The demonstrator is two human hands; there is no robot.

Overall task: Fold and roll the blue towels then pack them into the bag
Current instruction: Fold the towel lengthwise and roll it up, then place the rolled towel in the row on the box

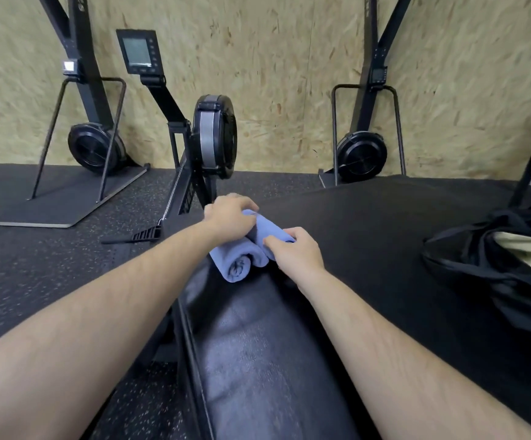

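Finishing the rolling seems to be the step in hand. Two blue towels lie side by side, touching, on the black padded worktop, about in the middle of the scene. The first roll, nearer and to the left, is tight, and its spiral end faces the camera. The second roll lies just to its right and a little farther away. The left hand covers the far end of the second roll, fingers curled down over the cloth. The right hand holds its near end, fingers bent around it. So both hands are closed on this roll, not spread wide. The black bag sits at the right, well apart from the towels, and something cream-coloured shows in its open mouth. The next move probably calls for a firm grip, so that the roll does not open, and then for carrying it to the right into the bag.
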